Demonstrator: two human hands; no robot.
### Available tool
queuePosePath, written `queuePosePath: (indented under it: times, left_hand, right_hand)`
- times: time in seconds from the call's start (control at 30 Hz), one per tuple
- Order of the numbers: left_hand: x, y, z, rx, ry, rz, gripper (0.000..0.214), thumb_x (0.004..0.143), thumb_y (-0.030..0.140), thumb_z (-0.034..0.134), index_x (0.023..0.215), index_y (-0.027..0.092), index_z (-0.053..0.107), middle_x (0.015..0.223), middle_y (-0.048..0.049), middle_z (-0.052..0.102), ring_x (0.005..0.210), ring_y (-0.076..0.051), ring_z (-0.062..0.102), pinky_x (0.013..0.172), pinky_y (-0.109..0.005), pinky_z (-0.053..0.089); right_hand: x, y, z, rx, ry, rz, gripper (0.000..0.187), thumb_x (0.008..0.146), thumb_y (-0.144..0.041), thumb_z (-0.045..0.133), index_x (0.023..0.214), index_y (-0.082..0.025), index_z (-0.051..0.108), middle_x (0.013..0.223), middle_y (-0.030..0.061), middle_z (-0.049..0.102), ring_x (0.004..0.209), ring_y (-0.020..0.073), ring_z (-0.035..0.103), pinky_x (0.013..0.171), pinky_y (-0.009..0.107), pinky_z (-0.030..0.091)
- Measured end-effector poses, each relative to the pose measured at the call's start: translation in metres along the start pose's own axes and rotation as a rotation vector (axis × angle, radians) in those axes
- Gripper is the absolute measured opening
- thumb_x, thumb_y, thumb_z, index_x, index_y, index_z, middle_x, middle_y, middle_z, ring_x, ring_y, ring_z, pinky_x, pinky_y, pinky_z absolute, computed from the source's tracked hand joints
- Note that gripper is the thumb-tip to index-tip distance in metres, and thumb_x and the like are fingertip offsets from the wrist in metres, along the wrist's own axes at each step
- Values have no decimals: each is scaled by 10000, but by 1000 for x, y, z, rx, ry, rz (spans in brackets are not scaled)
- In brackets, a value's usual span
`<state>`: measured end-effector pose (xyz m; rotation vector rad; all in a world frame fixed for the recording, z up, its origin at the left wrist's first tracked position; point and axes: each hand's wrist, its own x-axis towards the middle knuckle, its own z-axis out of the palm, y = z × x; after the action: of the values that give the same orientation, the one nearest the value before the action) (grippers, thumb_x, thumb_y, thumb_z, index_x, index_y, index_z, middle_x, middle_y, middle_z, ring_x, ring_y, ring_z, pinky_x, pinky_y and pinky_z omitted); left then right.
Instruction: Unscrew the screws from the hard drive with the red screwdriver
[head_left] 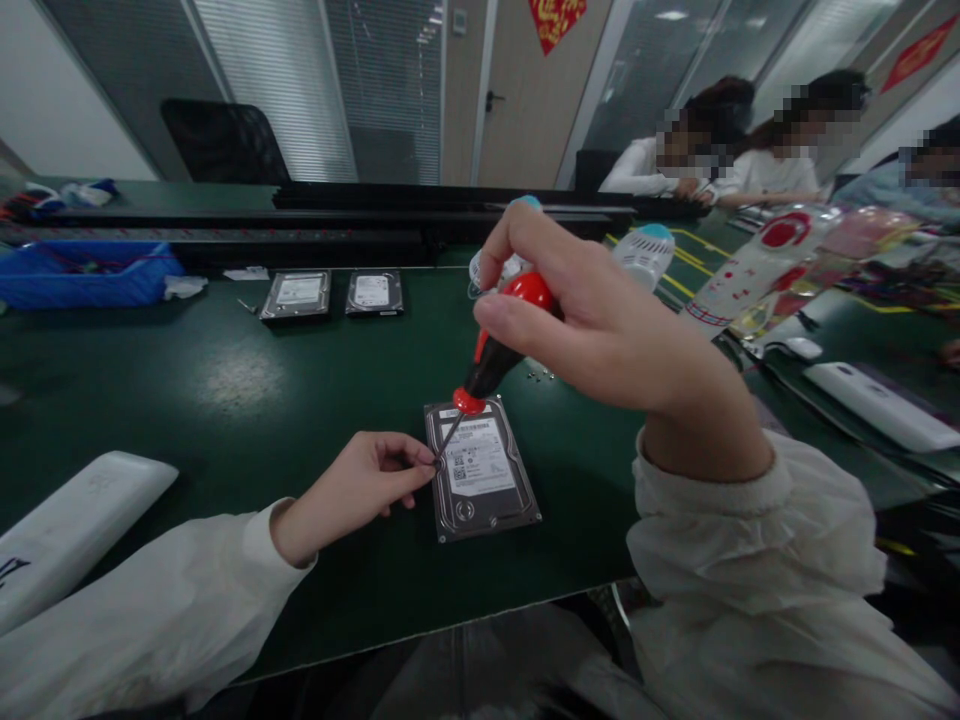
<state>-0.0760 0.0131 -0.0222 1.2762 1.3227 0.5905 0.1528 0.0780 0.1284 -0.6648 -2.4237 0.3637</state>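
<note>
A hard drive (pixel 484 460) lies label side up on the green table, close to its front edge. My right hand (pixel 592 310) grips the red and black handle of a screwdriver (pixel 491 365) above it. The tilted shaft runs down to the drive's left edge. There my left hand (pixel 375 470) pinches thumb and forefinger together at the screwdriver's tip; whatever sits between those fingertips is too small to make out. Several tiny screws (pixel 540 376) are scattered just beyond the drive, below my right hand.
Two more hard drives (pixel 297 295) (pixel 374 292) rest at the back, right of a blue bin (pixel 82 275). White oblong objects lie at left (pixel 82 510) and right (pixel 881 405). A clear bottle (pixel 757 265) stands right. Co-workers sit across at back right.
</note>
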Motion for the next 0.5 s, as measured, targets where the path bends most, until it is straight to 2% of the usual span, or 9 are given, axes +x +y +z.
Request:
queuePosePath:
  times: [0.07,0.2,0.3,0.4,0.5]
  left_hand:
    - [0,1,0,-2,2,-4,377,724,487,789,917,175,701,757,-8,703,559,-130,623,422,-197,402]
    - [0,0,1,-1,2,-4,367,726,484,785,907,175,703,740,-8,701,554,-132,622,420,-198,400]
    - [1,-2,0,-2,1,8,364,737,486,784,913,178,703,752,-8,704,556,-128,624,419,-196,401]
    - [1,-3,0,-5,1,5,359,738,480,785,913,179,698,758,-5,703,558,-125,624,420,-194,403]
    - [1,-3,0,-6,-1,-1,357,731,477,784,910,182,692,748,0,698,555,-126,623,416,-194,399]
  right_hand:
    - [0,1,0,-56,24,22,242,1007,-419,578,1004,-188,503,877,-21,533,725,100,480,729,285,410]
    - [-1,1,-1,22,2,-5,247,932,-289,638,1073,-194,459,975,-11,535,725,89,475,694,276,400]
    - [-1,0,-2,90,-48,-64,251,902,-251,610,1083,-196,444,1042,10,521,789,103,502,706,281,406]
    - [0,-1,-2,71,-61,-72,200,968,-328,569,1069,-194,461,992,6,526,801,114,506,740,294,411]
    - [1,0,0,-14,-7,-27,283,986,-438,604,1041,-197,467,916,-14,529,761,107,491,733,285,401]
